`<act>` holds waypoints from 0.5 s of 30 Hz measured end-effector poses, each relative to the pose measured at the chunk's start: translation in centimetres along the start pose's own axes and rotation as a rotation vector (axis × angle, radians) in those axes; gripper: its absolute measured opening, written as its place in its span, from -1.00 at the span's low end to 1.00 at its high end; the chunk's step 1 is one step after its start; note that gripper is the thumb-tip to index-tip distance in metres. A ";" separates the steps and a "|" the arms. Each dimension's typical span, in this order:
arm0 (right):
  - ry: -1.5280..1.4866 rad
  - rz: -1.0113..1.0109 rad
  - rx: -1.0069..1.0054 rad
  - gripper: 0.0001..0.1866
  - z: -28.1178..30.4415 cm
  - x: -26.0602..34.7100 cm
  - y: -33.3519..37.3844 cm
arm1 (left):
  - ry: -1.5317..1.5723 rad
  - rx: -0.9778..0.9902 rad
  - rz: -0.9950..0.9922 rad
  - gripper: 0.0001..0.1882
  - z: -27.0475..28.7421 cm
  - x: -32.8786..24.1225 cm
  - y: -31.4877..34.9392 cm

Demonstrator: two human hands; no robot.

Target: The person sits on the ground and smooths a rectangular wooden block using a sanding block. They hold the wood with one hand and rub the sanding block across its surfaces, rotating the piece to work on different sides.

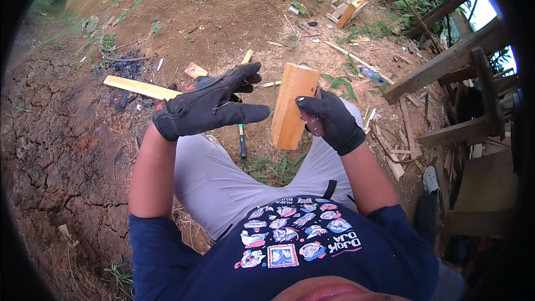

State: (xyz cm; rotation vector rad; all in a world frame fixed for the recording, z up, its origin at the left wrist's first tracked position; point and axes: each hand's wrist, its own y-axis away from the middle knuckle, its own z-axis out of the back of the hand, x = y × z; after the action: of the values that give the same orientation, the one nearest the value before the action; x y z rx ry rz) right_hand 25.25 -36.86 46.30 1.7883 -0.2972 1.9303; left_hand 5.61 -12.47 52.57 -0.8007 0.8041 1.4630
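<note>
Both my hands wear black gloves. My right hand (330,120) grips a short, flat wooden block (292,105), light orange-brown, held upright in front of my knees. My left hand (210,105) hovers open just left of the block, fingers spread and thumb pointing toward it, touching nothing. Below the hands, a slim tool with a dark handle (242,140) lies on the ground between my legs.
Bare cracked dirt lies around me. A long pale plank (139,87) and small wood offcuts (195,70) lie to the left behind my hand. A small slatted crate (346,2) stands far ahead. Rough timber structures (454,61) and wood scraps crowd the right side.
</note>
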 end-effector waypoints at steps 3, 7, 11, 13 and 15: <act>0.241 0.287 0.080 -0.73 0.8 0.8 -2.7 | -0.142 -0.011 0.109 -0.05 -2.1 -2.6 -2.9; 0.005 0.207 0.145 -0.81 2.3 3.1 -7.8 | -0.109 -0.371 0.154 -0.12 0.5 -4.5 -5.5; 0.180 0.295 0.091 -0.76 5.6 0.9 -11.8 | -0.149 -0.931 -0.229 -0.40 4.9 -9.5 -4.7; -0.116 0.237 0.112 -0.77 5.0 0.3 -14.3 | -0.140 -1.061 -0.542 -0.40 5.5 -11.5 -1.6; -0.941 -0.203 0.021 -0.75 4.8 -3.0 -15.9 | -0.155 -1.101 -0.742 -0.40 5.2 -10.7 -0.6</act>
State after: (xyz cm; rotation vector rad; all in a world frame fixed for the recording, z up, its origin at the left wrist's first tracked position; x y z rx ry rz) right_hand 37.26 -26.12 41.25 2.5134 -0.3741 0.8455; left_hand 6.51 -13.57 64.35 -1.5518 -0.5038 1.1677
